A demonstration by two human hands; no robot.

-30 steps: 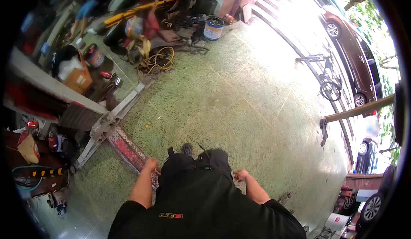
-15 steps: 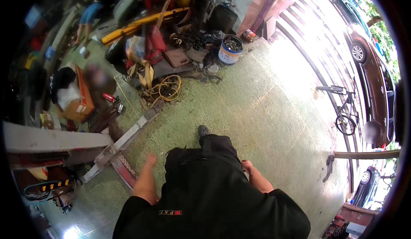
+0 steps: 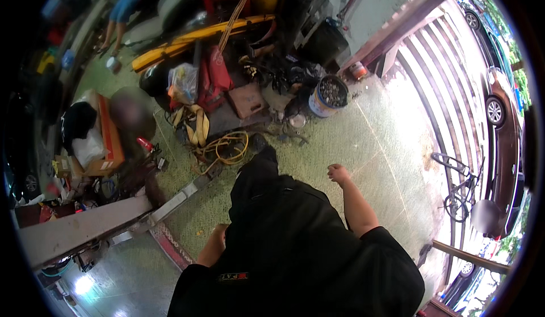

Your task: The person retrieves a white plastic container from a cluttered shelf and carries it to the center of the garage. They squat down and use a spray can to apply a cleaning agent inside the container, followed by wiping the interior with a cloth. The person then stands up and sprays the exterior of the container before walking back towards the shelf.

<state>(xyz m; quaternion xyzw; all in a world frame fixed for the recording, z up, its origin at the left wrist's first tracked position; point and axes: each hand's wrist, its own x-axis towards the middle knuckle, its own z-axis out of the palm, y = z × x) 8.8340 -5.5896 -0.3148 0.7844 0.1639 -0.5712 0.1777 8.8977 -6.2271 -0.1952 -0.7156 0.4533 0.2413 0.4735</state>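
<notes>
My right hand (image 3: 339,173) hangs out in front of my body over the green floor, its fingers curled in, with nothing visible in them. Close against my left side is my left hand (image 3: 219,235); its fingers are mostly hidden by my dark clothing. One dark shoe (image 3: 259,142) is forward, beside a coiled yellow hose or cable (image 3: 231,149). Neither hand touches any of the things on the floor.
Ahead lies clutter: yellow straps (image 3: 198,127), a brown box-like piece (image 3: 247,100), red items (image 3: 218,73) and a full bucket (image 3: 328,97). A metal lift arm (image 3: 173,203) crosses at left, near an open carton (image 3: 110,141). A bicycle (image 3: 457,186) stands right, by steps.
I have stepped forward, closer to the clutter and the coil. My right hand has swung forward, while my left hand has moved back toward my side.
</notes>
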